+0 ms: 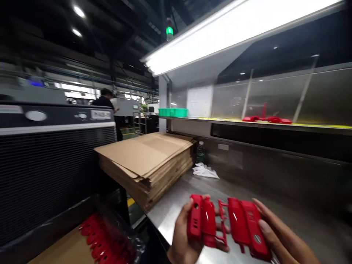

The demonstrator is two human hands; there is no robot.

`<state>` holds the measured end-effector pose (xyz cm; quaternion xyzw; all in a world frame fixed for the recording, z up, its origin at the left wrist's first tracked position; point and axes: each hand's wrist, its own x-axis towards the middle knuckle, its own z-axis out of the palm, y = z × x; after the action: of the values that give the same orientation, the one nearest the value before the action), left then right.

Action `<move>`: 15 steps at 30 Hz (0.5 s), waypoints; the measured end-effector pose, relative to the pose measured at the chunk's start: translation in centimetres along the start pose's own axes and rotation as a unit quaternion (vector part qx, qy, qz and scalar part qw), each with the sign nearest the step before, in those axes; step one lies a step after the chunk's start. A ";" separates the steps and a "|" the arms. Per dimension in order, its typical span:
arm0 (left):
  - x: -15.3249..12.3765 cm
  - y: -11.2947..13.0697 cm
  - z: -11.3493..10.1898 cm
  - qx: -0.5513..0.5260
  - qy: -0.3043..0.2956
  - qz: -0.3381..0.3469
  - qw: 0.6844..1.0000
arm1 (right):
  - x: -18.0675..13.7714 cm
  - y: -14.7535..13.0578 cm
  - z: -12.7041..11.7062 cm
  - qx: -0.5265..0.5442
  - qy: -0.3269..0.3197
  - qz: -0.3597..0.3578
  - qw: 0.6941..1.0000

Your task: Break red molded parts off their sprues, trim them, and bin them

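Observation:
Over the metal bench's front part, both hands hold glossy red plastic mouldings. My left hand [182, 234] is closed around the left moulding [209, 220], thumb on its near side and fingertips showing behind. A thin red runner [223, 222] runs between this moulding and the right moulding [239, 220]; whether it joins both I cannot tell. My right hand [277, 236] grips the right moulding at its outer edge, with the thumb against its face near a round slotted hole. Some of the fingers are hidden.
A stack of flat cardboard sheets [148, 154] lies on the bench [165, 216], beside a bottle [200, 152] and white gloves [205, 171]. More red parts [101, 238] lie in a lined box, lower left. The shelf bears green bins [173, 112] and red pieces [275, 120]. A person [104, 101] stands beyond.

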<state>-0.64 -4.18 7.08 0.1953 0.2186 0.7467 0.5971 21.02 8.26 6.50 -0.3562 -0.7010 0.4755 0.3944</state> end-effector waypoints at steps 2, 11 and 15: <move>0.4 0.2 0.5 -0.017 -0.029 -0.001 0.999 | -1.3 -1.8 0.1 0.134 -0.042 0.061 0.988; 1.7 -0.7 3.1 0.088 -0.194 0.000 0.977 | -3.8 0.0 -1.7 0.260 0.024 0.035 0.965; 1.7 -1.8 5.1 0.168 -0.179 -0.007 0.969 | -3.6 2.2 -3.5 0.316 0.044 0.040 0.947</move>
<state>3.27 -1.67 10.40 0.4218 0.2314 0.6477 0.5908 26.03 7.10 4.43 -0.2616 -0.4816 0.6719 0.4982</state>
